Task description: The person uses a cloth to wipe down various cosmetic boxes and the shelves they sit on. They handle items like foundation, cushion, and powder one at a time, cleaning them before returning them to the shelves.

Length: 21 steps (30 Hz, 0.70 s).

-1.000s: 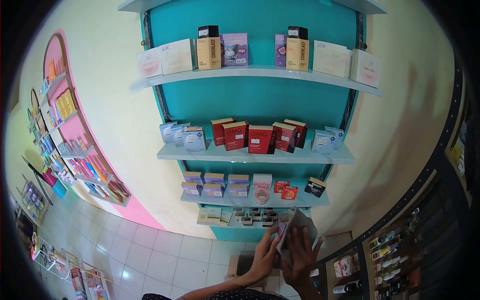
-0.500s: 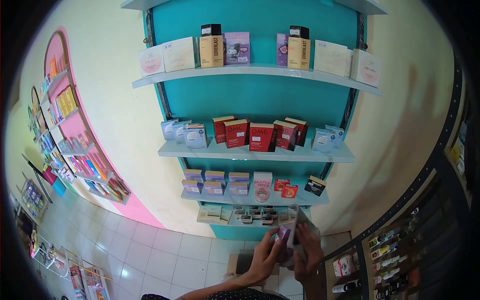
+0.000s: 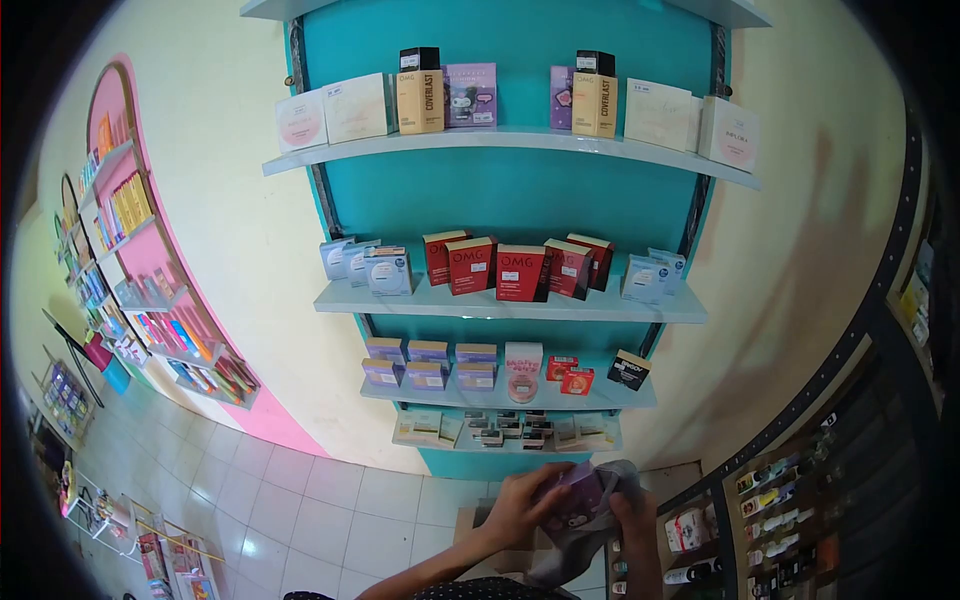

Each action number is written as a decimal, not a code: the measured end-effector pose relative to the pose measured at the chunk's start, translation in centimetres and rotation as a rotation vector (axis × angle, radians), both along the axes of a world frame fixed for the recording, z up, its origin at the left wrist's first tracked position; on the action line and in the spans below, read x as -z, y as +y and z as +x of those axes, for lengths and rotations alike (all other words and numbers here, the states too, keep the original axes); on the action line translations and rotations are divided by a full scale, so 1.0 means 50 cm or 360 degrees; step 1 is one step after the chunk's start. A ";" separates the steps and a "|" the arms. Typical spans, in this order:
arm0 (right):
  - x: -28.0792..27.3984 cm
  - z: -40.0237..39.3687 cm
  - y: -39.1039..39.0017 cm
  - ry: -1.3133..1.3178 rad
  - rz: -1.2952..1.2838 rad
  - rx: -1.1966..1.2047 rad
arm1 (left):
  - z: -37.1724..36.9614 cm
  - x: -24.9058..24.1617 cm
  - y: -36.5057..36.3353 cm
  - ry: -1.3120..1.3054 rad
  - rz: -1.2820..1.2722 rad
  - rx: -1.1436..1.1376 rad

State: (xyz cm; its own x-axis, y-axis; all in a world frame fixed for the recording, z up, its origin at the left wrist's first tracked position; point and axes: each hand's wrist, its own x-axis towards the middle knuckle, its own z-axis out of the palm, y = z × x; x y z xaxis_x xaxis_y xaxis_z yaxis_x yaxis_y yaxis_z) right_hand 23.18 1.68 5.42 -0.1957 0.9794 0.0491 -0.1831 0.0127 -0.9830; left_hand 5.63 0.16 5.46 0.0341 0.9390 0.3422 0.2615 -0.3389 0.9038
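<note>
My left hand is wrapped round a small purple box with a printed cartoon figure. Grey cloth hangs below the box and bunches up on its right side. Gripping that cloth against the box is my right hand. Both hands are low in front of me, below the lowest shelf of the teal display. Part of the box is hidden by the fingers and the cloth.
Red boxes stand on the middle shelf. Purple boxes and a black box sit one shelf lower. Cream and purple cartons line the upper shelf. A dark rack of products stands close at right.
Both hands have come down slightly. The purple box has turned so its printed face shows, and the grey cloth now hangs beneath it instead of standing up at its side.
</note>
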 end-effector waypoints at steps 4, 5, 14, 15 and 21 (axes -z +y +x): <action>0.013 -0.032 -0.025 0.0297 -0.0105 0.0220 | 0.017 0.005 0.016 -0.0129 0.0173 -0.0202; 0.017 -0.044 -0.031 0.0390 -0.0093 0.0337 | 0.030 0.002 0.018 -0.0126 0.0165 -0.0185; 0.004 -0.075 -0.039 0.0333 -0.0036 0.0615 | 0.073 -0.003 -0.008 -0.0041 0.0132 -0.0741; 0.008 -0.082 -0.042 0.0332 -0.0037 0.0635 | 0.070 -0.005 -0.010 0.0029 0.0092 -0.0740; 0.046 -0.101 -0.067 -0.0012 0.0427 0.0529 | 0.052 0.011 -0.017 -0.0132 -0.0073 -0.0494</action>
